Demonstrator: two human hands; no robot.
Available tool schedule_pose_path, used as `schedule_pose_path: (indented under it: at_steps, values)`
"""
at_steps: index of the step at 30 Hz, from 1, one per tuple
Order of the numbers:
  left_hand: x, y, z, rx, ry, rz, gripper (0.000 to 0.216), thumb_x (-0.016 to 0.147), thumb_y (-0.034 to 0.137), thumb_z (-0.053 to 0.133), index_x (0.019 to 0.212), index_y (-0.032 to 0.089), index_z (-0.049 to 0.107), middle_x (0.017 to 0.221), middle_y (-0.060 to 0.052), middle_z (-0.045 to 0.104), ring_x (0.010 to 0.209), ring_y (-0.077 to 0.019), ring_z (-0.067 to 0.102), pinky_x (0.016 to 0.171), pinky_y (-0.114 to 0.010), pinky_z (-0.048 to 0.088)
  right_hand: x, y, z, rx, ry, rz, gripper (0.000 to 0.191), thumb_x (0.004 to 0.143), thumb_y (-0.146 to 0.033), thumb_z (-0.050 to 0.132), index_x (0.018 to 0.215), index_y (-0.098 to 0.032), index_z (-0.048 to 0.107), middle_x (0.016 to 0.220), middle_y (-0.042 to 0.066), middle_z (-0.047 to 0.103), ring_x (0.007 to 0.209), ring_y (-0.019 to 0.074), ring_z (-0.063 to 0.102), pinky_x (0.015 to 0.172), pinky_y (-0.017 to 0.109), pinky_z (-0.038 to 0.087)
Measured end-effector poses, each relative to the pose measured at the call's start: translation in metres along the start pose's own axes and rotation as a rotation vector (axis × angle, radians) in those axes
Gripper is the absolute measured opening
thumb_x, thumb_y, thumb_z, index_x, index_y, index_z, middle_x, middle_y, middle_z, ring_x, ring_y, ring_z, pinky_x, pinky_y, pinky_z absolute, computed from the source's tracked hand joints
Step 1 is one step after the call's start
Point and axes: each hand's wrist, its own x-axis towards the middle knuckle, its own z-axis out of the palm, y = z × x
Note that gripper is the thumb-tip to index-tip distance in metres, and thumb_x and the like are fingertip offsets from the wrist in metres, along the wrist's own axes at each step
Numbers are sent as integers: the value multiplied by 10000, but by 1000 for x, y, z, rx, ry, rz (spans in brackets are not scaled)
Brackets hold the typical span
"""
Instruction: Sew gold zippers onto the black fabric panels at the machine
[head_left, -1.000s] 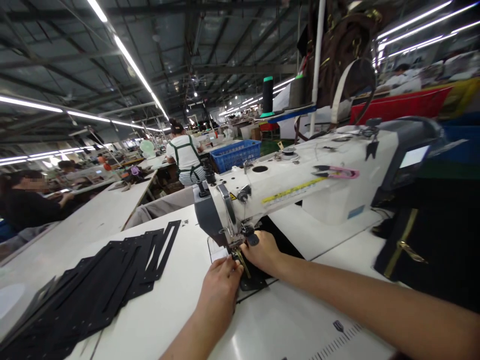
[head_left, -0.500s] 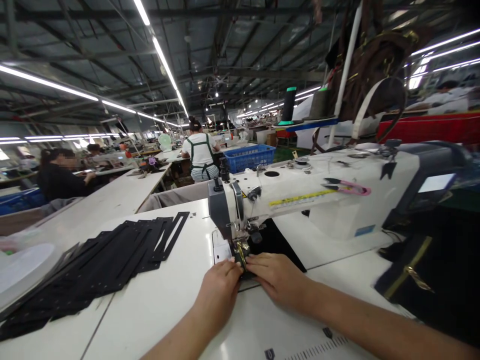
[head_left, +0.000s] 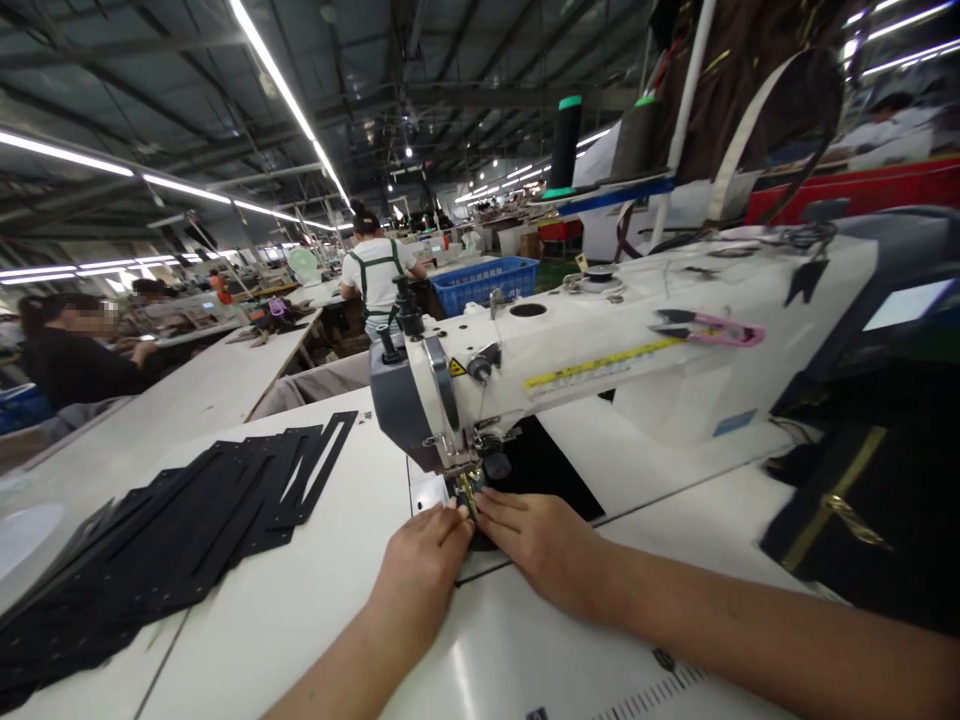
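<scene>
Both my hands are at the needle area of a white sewing machine (head_left: 480,375). A piece of black fabric (head_left: 559,470) lies under its head, with a narrow gold strip, like zipper teeth, running to the presser foot (head_left: 466,482). My left hand (head_left: 421,565) presses its closed fingers on the fabric's near left edge. From the right, my right hand (head_left: 541,548) holds the fabric down, fingers together, tips close to the foot. Both hands hide much of the fabric's near end.
Left on the table (head_left: 330,600) lies a fanned stack of black slotted pieces (head_left: 202,530). Pink-handled thread snips (head_left: 709,328) rest on the machine arm. To the right is black fabric with a gold zipper (head_left: 832,500). Beyond are a blue crate (head_left: 484,285) and co-workers.
The view has shifted, so the machine appears larger and farther left. Both hands stay pressed on the fabric at the foot, with little change of grip.
</scene>
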Motion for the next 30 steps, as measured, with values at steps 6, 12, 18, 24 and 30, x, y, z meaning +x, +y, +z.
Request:
schedule_pose_path:
  at_steps: [6, 12, 18, 24, 30]
  values:
    - [6, -11, 5, -30, 9, -20, 262, 883, 143, 341, 888, 124, 602, 770, -92, 634, 707, -197, 631, 637, -324, 563, 9, 5, 3, 8, -20, 50, 321, 738, -24, 490, 1031, 17, 615, 1083, 178, 613, 994, 249, 587, 897, 300, 470]
    - [-7, -4, -4, -66, -52, -124, 245, 846, 173, 421, 1018, 128, 591, 991, -133, 638, 913, -235, 620, 781, -376, 542, 8, -3, -3, 93, -22, 167, 308, 809, -141, 514, 1071, -2, 596, 1120, 180, 593, 1044, 251, 558, 923, 338, 453]
    - [-18, 6, -7, -90, -12, -103, 243, 830, 75, 421, 926, 167, 624, 990, -86, 673, 927, -223, 632, 909, -498, 447, -2, -7, 3, 89, 48, 173, 291, 789, -67, 519, 1056, 18, 598, 1105, 205, 592, 1030, 270, 567, 897, 372, 476]
    - [-8, 0, -4, -90, -12, -85, 232, 837, 86, 422, 854, 163, 640, 949, -93, 684, 875, -211, 648, 909, -485, 443, 3, 1, 4, 93, 16, 152, 300, 759, -62, 574, 1046, 20, 597, 1095, 205, 599, 1019, 270, 573, 901, 353, 477]
    - [-4, -12, 1, -108, -47, -70, 209, 848, 114, 435, 873, 160, 638, 936, -90, 685, 885, -213, 641, 905, -469, 433, 9, 9, 2, 83, 2, 138, 234, 826, -82, 483, 1009, 5, 601, 1049, 181, 627, 967, 240, 601, 860, 330, 500]
